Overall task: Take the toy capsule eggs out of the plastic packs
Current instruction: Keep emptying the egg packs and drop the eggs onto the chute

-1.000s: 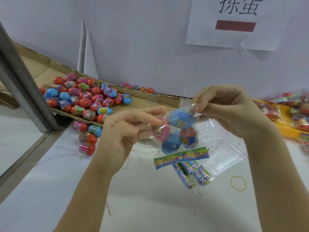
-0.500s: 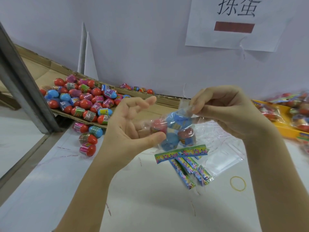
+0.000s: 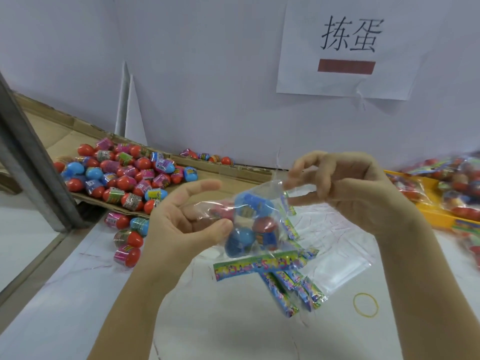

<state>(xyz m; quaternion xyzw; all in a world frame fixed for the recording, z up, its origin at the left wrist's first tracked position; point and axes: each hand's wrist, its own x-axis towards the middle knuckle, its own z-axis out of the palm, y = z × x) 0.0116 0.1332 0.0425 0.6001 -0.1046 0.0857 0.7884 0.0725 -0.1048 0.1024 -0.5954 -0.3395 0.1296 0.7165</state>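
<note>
I hold a clear plastic pack (image 3: 270,193) above the white table; inside are blue capsule eggs (image 3: 253,203) and red ones (image 3: 265,224). My left hand (image 3: 181,224) cups the pack's left side, with the thumb pressing the plastic against the fingers behind it and the index finger raised. My right hand (image 3: 350,188) pinches the pack's top right corner between thumb and fingertips. A pile of loose eggs (image 3: 122,175) lies on flattened cardboard at the left.
Several loose eggs (image 3: 127,237) lie on the table near a grey metal post (image 3: 33,162). Empty packs with colourful header strips (image 3: 283,279) lie under my hands, beside a yellow rubber band (image 3: 365,305). A yellow tray (image 3: 426,206) of full packs stands at the right.
My left hand let go of the pack's top, opened, and now cups its left side lower down. The pack has tilted and spread out. My right hand keeps its pinch.
</note>
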